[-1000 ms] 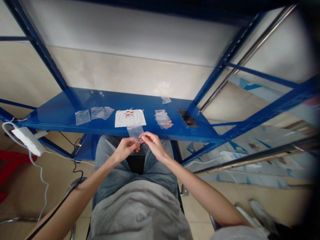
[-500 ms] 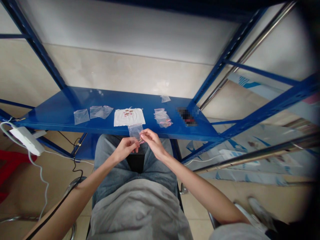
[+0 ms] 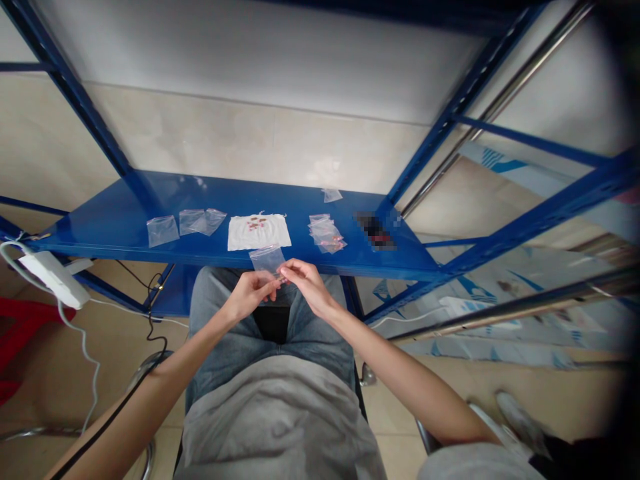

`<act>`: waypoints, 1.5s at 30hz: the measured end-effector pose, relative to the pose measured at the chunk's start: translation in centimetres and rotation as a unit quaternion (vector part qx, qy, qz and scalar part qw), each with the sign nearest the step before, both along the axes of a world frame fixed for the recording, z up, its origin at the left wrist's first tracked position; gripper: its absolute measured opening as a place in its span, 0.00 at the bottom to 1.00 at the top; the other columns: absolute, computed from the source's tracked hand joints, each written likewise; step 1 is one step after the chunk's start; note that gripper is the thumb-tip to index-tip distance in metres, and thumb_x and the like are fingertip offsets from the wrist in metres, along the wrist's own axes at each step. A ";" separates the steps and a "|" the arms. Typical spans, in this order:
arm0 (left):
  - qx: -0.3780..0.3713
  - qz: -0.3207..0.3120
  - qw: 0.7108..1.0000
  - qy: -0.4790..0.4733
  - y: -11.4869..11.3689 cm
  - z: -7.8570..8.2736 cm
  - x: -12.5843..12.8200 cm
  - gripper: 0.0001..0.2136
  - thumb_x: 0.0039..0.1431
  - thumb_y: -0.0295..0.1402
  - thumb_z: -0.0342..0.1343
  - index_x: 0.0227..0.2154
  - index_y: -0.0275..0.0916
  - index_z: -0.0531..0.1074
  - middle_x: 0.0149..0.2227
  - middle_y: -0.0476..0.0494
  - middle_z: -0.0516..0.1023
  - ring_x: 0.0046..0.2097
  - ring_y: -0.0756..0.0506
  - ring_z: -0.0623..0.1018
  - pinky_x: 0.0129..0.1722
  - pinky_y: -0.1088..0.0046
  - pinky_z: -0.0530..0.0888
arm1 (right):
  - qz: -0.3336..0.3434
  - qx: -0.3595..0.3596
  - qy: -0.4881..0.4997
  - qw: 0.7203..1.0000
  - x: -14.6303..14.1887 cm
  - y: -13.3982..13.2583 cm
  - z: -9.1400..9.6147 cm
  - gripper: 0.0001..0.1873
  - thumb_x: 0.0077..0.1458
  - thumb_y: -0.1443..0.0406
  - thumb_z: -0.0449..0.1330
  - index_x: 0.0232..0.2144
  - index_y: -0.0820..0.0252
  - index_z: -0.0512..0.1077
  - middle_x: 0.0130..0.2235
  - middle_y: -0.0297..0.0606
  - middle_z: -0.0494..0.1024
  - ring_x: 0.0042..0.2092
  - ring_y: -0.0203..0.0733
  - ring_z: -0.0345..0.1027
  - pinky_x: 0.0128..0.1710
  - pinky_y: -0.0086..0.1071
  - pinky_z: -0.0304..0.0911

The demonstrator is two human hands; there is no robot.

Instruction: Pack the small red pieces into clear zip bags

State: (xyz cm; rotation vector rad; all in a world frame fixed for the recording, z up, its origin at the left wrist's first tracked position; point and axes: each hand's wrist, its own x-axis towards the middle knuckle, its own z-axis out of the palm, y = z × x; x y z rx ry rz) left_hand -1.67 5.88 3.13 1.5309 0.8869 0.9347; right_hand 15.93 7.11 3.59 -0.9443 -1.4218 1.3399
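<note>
Both hands meet at the front edge of the blue shelf, over my lap. My left hand [image 3: 255, 291] is closed on the lower left part of a clear zip bag [image 3: 267, 260]. The fingertips of my right hand [image 3: 304, 280] pinch the bag's lower right corner. Small pinkish bits show at the bag's bottom between the fingers, too small to name. Just beyond lies a white cloth pouch [image 3: 240, 233] with several small pink and brown pieces [image 3: 257, 223] on it.
Several clear bags [image 3: 193, 221] lie on the shelf [image 3: 115, 207] at left. A stack of bags [image 3: 324, 230] with reddish contents is at right, near a blurred dark object [image 3: 375, 231]. A white power strip [image 3: 56, 280] hangs at the left end.
The bag has tilted, its zip end swinging slightly left and up. Both hands stay close together at the bag's lower end.
</note>
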 end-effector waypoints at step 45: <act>0.024 0.054 0.995 -0.081 -0.8 1.4 -0.4 0.15 0.62 0.42 0.55 0.25 0.35 0.71 0.24 0.47 0.74 0.28 0.50 0.71 0.32 0.74 0.67 | -0.030 0.024 0.012 0.999 -0.3 -1.9 1.5 0.14 0.59 0.59 0.56 0.24 0.60 0.69 0.24 0.32 0.70 0.26 0.34 0.62 0.27 0.27 0.56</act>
